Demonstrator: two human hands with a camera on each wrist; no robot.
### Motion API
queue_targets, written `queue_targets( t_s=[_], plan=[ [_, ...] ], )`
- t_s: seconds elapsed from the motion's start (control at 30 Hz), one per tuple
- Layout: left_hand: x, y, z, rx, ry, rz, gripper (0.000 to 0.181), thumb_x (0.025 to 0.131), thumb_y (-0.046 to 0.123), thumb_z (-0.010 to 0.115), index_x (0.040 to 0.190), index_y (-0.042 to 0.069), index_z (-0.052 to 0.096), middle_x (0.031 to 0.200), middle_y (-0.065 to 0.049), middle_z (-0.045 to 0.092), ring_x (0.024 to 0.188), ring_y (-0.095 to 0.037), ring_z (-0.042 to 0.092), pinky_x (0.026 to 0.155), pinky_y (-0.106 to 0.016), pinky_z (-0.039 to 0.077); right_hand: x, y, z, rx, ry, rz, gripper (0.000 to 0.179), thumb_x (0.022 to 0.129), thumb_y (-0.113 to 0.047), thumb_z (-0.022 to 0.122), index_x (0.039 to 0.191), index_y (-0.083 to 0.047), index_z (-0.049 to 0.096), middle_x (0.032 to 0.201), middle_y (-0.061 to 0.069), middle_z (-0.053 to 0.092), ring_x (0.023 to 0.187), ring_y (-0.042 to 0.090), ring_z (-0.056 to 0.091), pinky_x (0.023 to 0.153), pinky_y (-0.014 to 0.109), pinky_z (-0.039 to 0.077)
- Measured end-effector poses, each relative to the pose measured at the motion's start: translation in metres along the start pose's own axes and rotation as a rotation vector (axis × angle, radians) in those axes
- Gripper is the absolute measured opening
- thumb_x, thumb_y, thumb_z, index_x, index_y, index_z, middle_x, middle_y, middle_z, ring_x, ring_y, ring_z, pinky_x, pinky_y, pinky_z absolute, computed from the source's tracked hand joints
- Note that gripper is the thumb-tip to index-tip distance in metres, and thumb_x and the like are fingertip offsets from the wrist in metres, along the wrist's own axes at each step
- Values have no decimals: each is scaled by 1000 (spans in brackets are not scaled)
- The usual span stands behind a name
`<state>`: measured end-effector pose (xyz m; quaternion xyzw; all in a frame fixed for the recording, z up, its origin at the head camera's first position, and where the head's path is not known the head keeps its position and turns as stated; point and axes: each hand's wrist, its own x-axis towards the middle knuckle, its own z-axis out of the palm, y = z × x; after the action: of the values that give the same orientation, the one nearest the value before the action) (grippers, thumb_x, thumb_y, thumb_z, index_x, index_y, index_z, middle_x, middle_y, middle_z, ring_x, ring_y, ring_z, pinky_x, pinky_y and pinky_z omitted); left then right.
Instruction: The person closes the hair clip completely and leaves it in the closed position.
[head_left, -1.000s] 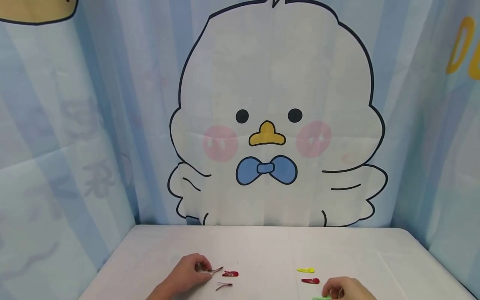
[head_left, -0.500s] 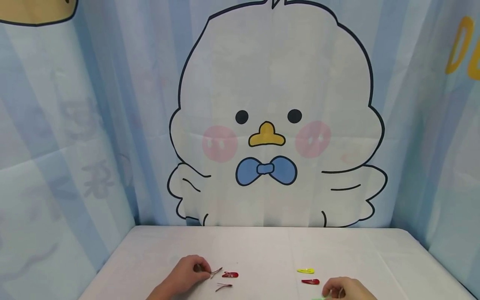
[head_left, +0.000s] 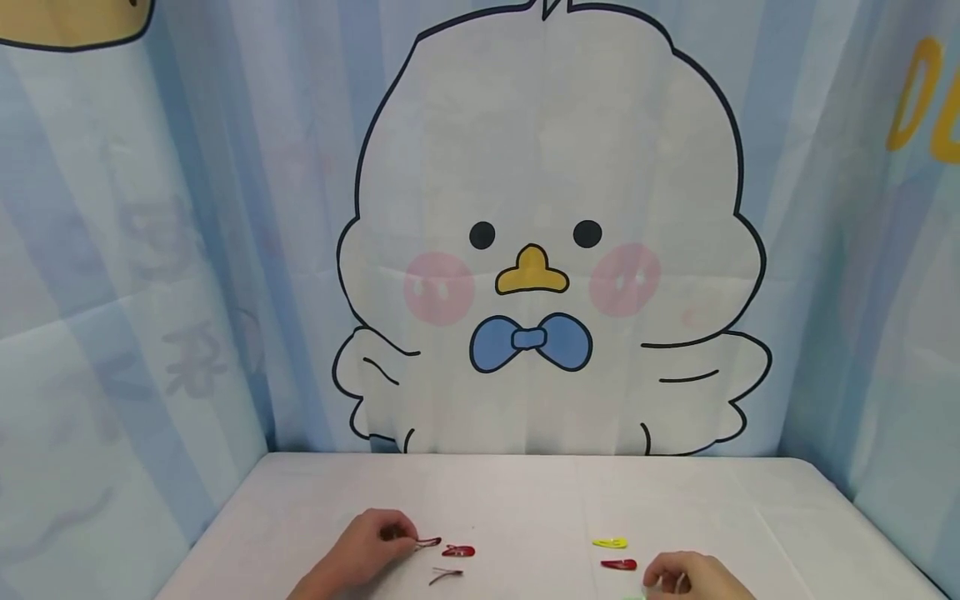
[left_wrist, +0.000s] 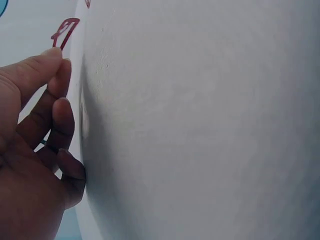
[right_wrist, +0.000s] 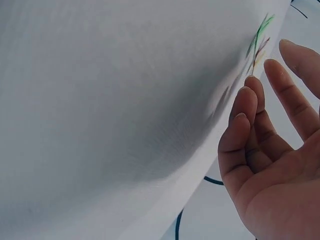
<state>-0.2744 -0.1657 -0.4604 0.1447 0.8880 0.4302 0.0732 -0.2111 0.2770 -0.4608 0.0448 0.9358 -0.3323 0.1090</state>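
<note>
My left hand (head_left: 367, 546) pinches a dark red snap hair clip (left_wrist: 65, 31) between thumb and forefinger, its wider end pointing away from the fingertips. Beside it on the white table lie a red hair clip (head_left: 459, 551) and, nearer, a dark thin-looking clip (head_left: 447, 573). On the right, a yellow hair clip (head_left: 610, 543) lies beyond another red one (head_left: 618, 565). My right hand (right_wrist: 275, 145) has thumb and forefinger spread, the other fingers loosely bent. A green hair clip (right_wrist: 261, 34) lies just past its fingertips, mostly cut off in the head view.
The white table (head_left: 525, 492) ends against a hanging curtain (head_left: 315, 250) printed with a large white chick. More light blue curtain hangs along the left and right sides.
The clip in my left hand has turned from pointing obliquely up to lying nearly level, and the hand has shifted slightly left. My right hand has barely moved beside the green clip.
</note>
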Motion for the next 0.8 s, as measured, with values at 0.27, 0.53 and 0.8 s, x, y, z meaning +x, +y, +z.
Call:
queue_targets(
  t_s=[0.27, 0.53, 0.8],
  plan=[
    [-3, 10, -6, -86, 32, 19, 3, 93, 6, 69, 96, 6, 71, 87, 1, 65, 79, -19, 55, 71, -34, 49, -1, -5, -11, 25, -2, -75, 10, 89, -14, 77, 95, -10, 71, 77, 2, 54, 71, 18, 51, 68, 30, 47],
    [-4, 17, -7, -106, 49, 24, 5, 95, 8, 68, 98, 5, 69, 88, 0, 64, 81, -20, 55, 72, -35, 50, -5, -14, -15, 48, -19, -220, 14, 90, -19, 76, 98, -10, 71, 77, -1, 54, 70, 18, 50, 63, 27, 43],
    [-6, 25, -2, -160, 66, 50, 8, 95, 11, 68, 99, 5, 70, 90, 0, 66, 83, -20, 57, 74, -35, 49, -7, -27, -15, 89, -24, -288, 13, 91, -20, 75, 98, -11, 70, 80, -2, 55, 70, 19, 51, 62, 27, 43]
  ],
)
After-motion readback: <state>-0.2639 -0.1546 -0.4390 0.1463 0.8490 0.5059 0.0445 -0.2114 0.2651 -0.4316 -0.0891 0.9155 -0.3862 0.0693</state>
